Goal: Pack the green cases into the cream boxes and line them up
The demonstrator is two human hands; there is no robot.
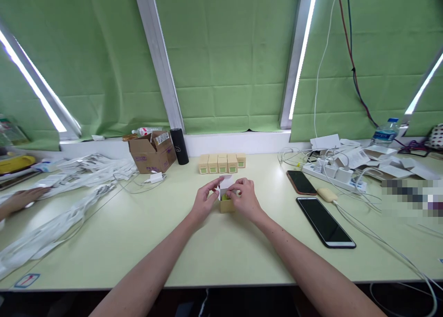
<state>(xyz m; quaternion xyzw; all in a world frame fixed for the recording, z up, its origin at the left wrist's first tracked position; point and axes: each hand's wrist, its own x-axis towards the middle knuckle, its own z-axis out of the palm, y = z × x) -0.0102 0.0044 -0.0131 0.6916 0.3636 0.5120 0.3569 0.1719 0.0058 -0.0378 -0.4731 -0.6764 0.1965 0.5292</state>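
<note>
A small tan box (227, 206) stands on the table in front of me, its white lid flap raised and something yellow-green inside. My left hand (205, 200) is at the box's left side, fingers apart, with the fingertips near the raised flap. Over the box's right side, my right hand (245, 198) has its thumb and fingers pressed together at the opening; whatever they hold is hidden. Just behind stands a row of several similar tan boxes (222, 163) with green labels.
A cardboard box (152, 153) and black cylinder (179, 146) stand back left. White strips (69, 215) spread leftward, beside another person's hand (29, 197). Two phones (325, 222), a power strip (334, 177) and loose cables lie right.
</note>
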